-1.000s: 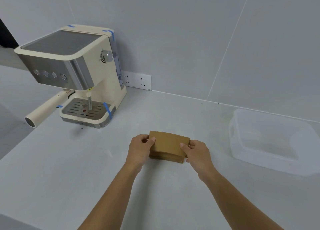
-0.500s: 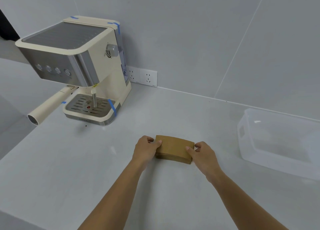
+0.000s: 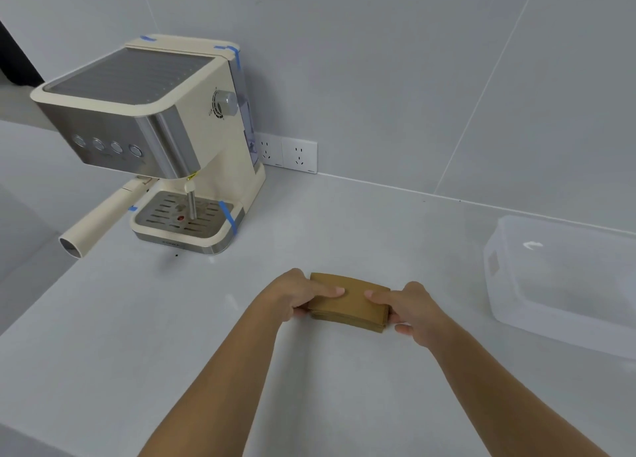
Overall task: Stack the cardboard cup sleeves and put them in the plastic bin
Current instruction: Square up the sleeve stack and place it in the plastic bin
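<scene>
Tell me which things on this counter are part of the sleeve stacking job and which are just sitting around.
Part of the job:
stack of cardboard sleeves, gripped at its ends by the left hand and right hand
plastic bin, off to the right, nothing visible in it

Just sitting around:
coffee machine
wall sockets

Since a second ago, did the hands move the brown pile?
Hardly. Both the left hand and the right hand still pinch the stack of sleeves by its ends, lowering it slightly toward the counter. The plastic bin and coffee machine stayed put.
</scene>
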`<control>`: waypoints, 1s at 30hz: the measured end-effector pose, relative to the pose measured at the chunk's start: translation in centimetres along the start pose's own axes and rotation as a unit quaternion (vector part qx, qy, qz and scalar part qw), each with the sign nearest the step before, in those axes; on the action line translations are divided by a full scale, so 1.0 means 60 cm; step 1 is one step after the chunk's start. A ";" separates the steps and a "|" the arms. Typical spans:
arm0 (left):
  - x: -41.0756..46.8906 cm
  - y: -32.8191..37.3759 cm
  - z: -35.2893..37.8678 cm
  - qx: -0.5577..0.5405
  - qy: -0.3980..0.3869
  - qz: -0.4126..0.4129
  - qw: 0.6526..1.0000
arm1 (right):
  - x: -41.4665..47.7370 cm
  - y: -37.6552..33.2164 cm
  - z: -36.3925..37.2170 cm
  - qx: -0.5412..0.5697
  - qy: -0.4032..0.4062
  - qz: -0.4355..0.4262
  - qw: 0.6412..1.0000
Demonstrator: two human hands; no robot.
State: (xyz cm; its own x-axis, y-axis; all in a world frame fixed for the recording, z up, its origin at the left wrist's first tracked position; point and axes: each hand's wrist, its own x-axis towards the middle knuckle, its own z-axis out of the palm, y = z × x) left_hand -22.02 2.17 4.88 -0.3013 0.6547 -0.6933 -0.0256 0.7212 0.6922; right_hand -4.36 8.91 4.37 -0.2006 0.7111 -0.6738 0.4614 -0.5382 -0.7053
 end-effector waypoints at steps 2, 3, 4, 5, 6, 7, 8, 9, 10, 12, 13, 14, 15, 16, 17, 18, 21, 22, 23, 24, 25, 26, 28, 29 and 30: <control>0.004 -0.001 0.004 0.002 0.002 0.002 1.000 | 0.003 0.003 0.000 0.005 -0.003 -0.006 1.000; 0.005 -0.002 0.005 -0.003 -0.002 0.002 1.000 | 0.004 0.003 -0.002 0.014 -0.006 -0.007 1.000; 0.004 -0.004 0.005 -0.009 -0.011 0.001 1.000 | 0.005 0.002 -0.005 0.033 -0.010 -0.001 0.999; 0.004 -0.006 0.005 -0.025 -0.026 0.000 0.999 | 0.006 0.002 -0.009 0.058 -0.020 0.007 0.998; 0.003 -0.009 0.004 -0.050 -0.045 0.000 0.998 | 0.004 0.001 -0.013 0.086 -0.035 0.018 0.996; 0.003 -0.014 0.004 -0.081 -0.069 0.001 0.994 | 0.001 0.000 -0.016 0.112 -0.054 0.027 0.992; 0.003 -0.019 0.005 -0.112 -0.094 0.006 0.989 | -0.002 -0.001 -0.020 0.132 -0.074 0.032 0.988; 0.003 -0.022 0.007 -0.137 -0.116 0.018 0.984 | -0.007 -0.003 -0.025 0.144 -0.093 0.030 0.985; 0.000 -0.024 0.010 -0.151 -0.134 0.039 0.979 | -0.011 -0.004 -0.030 0.147 -0.107 0.018 0.983; -0.006 -0.022 0.015 -0.158 -0.156 0.095 0.970 | -0.016 -0.006 -0.038 0.129 -0.121 -0.035 0.984; -0.008 -0.019 0.018 -0.157 -0.157 0.125 0.967 | -0.018 -0.008 -0.043 0.112 -0.117 -0.070 0.984; -0.011 -0.016 0.021 -0.160 -0.149 0.151 0.964 | -0.020 -0.009 -0.048 0.100 -0.109 -0.108 0.983; -0.011 -0.012 0.025 -0.164 -0.132 0.172 0.962 | -0.023 -0.011 -0.052 0.101 -0.101 -0.144 0.979; -0.014 -0.008 0.029 -0.169 -0.110 0.191 0.961 | -0.025 -0.013 -0.056 0.108 -0.092 -0.179 0.974; -0.017 -0.005 0.033 -0.172 -0.088 0.214 0.958 | -0.027 -0.015 -0.057 0.115 -0.083 -0.211 0.967; -0.019 -0.003 0.037 -0.171 -0.071 0.241 0.953 | -0.027 -0.014 -0.059 0.116 -0.076 -0.240 0.961; -0.025 0.000 0.054 -0.159 -0.033 0.310 0.937 | -0.029 -0.006 -0.060 0.145 -0.080 -0.299 0.940; -0.025 -0.002 0.060 -0.154 -0.018 0.325 0.933 | -0.030 0.000 -0.058 0.163 -0.081 -0.308 0.934; -0.024 -0.006 0.066 -0.151 -0.004 0.334 0.930 | -0.030 0.007 -0.056 0.176 -0.081 -0.314 0.929; -0.023 -0.012 0.071 -0.151 0.004 0.339 0.928 | -0.029 0.017 -0.053 0.182 -0.080 -0.319 0.927; -0.020 -0.021 0.078 -0.153 0.005 0.341 0.928 | -0.027 0.028 -0.049 0.185 -0.080 -0.319 0.926; -0.019 -0.032 0.085 -0.156 0.000 0.338 0.928 | -0.025 0.042 -0.045 0.182 -0.079 -0.314 0.928; -0.015 -0.058 0.097 -0.168 -0.018 0.321 0.932 | -0.019 0.071 -0.034 0.177 -0.076 -0.290 0.937; -0.012 -0.070 0.104 -0.182 -0.020 0.304 0.935 | -0.015 0.085 -0.026 0.186 -0.074 -0.269 0.942; -0.010 -0.078 0.110 -0.193 -0.013 0.288 0.938 | -0.012 0.096 -0.019 0.205 -0.067 -0.250 0.944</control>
State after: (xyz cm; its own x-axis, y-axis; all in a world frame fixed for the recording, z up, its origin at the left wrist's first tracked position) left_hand -15.45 -0.13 0.76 -0.3485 0.9193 -0.1828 -0.2105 0.1133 0.9710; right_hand -0.58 5.77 1.05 -0.4256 0.8735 -0.2363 -0.0886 -0.3001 -0.9498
